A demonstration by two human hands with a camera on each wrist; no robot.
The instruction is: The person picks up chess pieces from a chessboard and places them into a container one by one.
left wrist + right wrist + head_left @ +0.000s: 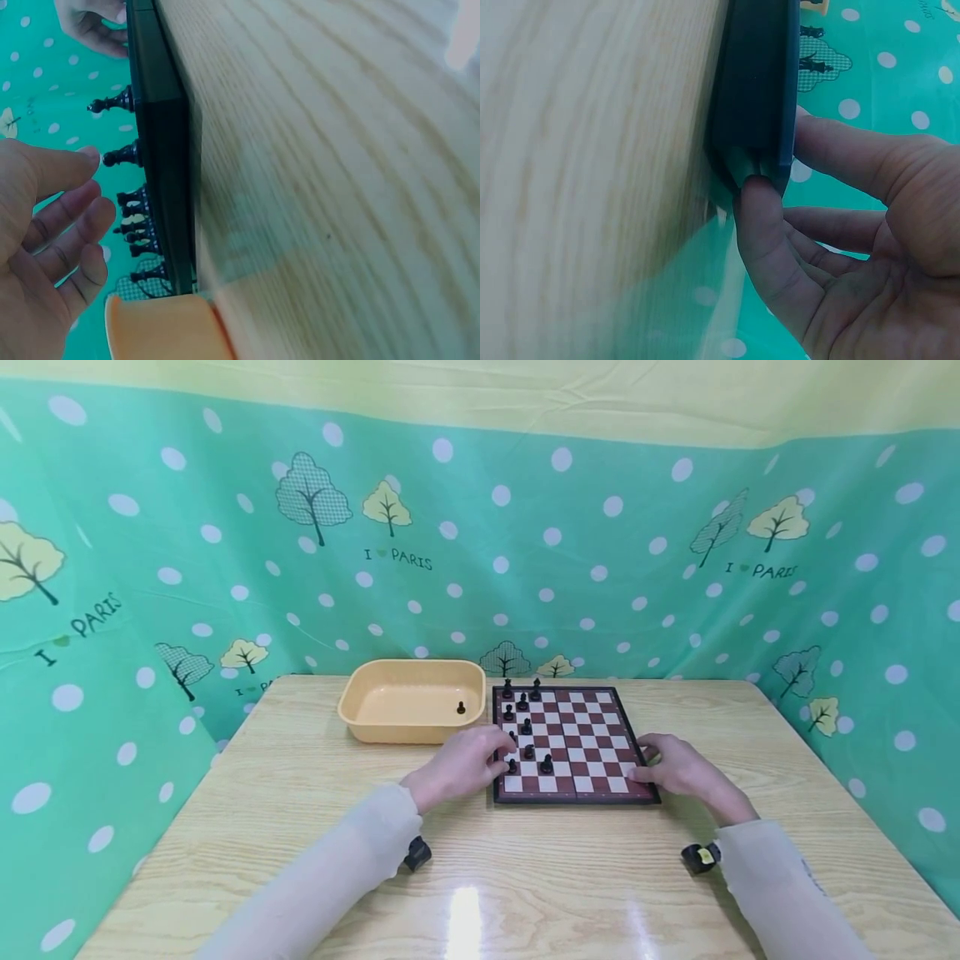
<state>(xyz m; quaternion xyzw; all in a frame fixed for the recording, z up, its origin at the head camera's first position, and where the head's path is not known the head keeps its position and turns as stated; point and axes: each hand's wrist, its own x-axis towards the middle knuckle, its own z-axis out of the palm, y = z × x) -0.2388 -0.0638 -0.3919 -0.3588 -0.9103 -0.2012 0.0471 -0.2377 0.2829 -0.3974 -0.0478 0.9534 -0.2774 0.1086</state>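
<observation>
Wooden tabletop (555, 868), right hand (678, 767) around chessboard (596, 743) edge

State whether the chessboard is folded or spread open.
Spread open: in the head view, both checkered halves of the chessboard show side by side.

Pale wood-grained table (570, 864) bearing a chessboard and a basin
The checkered chessboard (588, 743), dark-rimmed, lies opened out with its fold line running from near edge to far; just to its left, alongside its far half, sits a yellow-orange basin (408, 733) with rounded corners and a raised rim. Bare wood spreads to either side of the board, and on its near side the tabletop carries two glare streaks, the left one brighter.
</observation>
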